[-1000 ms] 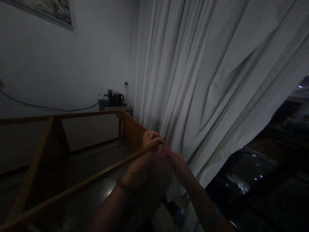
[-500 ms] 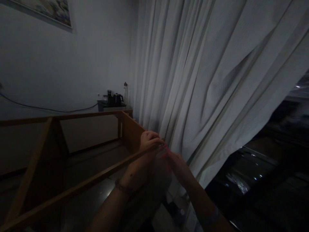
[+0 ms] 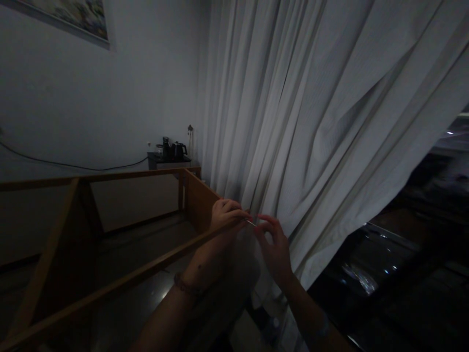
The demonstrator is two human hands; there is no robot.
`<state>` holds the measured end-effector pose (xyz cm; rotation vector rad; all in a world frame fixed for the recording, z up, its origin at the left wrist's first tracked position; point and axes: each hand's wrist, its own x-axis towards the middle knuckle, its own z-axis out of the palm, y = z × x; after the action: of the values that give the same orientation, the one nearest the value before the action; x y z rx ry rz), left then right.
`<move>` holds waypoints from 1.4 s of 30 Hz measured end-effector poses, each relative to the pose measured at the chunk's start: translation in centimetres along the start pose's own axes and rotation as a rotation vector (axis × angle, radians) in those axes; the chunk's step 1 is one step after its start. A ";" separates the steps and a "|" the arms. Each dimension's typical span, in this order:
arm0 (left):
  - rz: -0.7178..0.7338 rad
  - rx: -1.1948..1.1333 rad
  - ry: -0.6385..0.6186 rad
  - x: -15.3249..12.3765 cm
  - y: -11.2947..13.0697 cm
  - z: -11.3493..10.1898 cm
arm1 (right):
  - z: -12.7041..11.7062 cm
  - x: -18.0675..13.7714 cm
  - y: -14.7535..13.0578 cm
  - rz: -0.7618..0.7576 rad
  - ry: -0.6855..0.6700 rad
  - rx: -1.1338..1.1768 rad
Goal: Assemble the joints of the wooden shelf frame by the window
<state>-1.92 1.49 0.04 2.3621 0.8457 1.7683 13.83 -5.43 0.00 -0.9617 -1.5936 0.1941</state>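
Note:
My left hand (image 3: 226, 214) is wrapped over the near right corner of a wooden frame (image 3: 157, 264), its fingers closed on the rail's end. From that corner a thin metal rod (image 3: 251, 223), perhaps a hex key, sticks out to the right. Its inner end is hidden by the left fingertips. At the rod's outer end is my right hand (image 3: 274, 247), thumb and forefinger curved with a gap between their tips. The thumb tip appears to touch the rod or lie very close to it. The light is dim, so fine contact is hard to make out.
White curtains (image 3: 271, 122) hang close beside my right hand. A small cabinet (image 3: 161, 162) with a black kettle (image 3: 179, 149) stands in the far corner. A dark cable (image 3: 98, 168) runs along the wall. Dark glossy surfaces show at the lower right.
My right hand has drawn slightly back and up from the corner, and its thumb and forefinger have parted. More of the metal rod shows. The left hand stays on the frame.

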 end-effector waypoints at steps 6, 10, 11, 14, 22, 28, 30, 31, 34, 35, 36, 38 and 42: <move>-0.014 -0.014 -0.018 0.0 -0.2 0.2 | -1.2 0.8 0.7 -0.352 -0.139 -0.136; 0.026 -0.004 -0.010 0.1 -0.1 0.1 | -2.7 1.6 1.0 -0.576 -0.287 -0.248; 0.032 -0.004 -0.008 0.1 -0.1 0.1 | -3.1 1.8 1.0 -0.628 -0.314 -0.303; 0.030 0.003 -0.019 0.0 -0.2 0.2 | -3.8 2.2 1.2 -0.770 -0.288 -0.494; 0.007 0.025 -0.018 0.0 -0.2 0.4 | -1.2 1.4 0.4 -0.704 -0.004 -0.571; -0.017 -0.024 0.006 0.0 -0.3 0.5 | 0.3 0.4 0.0 -0.371 0.158 -0.491; -0.026 -0.020 -0.019 0.0 -0.2 0.4 | 0.3 0.4 0.0 -0.248 0.129 -0.405; -0.027 -0.013 -0.029 0.1 -0.1 0.3 | 0.3 0.5 -0.1 -0.189 0.105 -0.349; -0.030 0.025 -0.042 0.2 0.2 0.0 | 0.3 0.8 -0.3 -0.076 0.057 -0.147; -0.030 0.034 -0.047 0.2 0.3 0.0 | 0.3 1.0 -0.3 -0.058 0.053 -0.083; -0.031 0.037 -0.050 0.2 0.4 0.0 | 0.3 1.1 -0.3 -0.048 0.052 -0.035; -0.032 0.029 -0.052 0.1 0.3 0.0 | 0.1 1.2 -0.2 -0.064 0.058 -0.008; -0.033 0.026 -0.036 0.1 0.0 0.3 | -1.0 1.5 0.9 -0.330 0.013 -0.178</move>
<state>-1.60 1.63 -0.02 2.3743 0.9029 1.7075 15.16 -4.21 0.83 -0.8162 -1.7522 -0.1845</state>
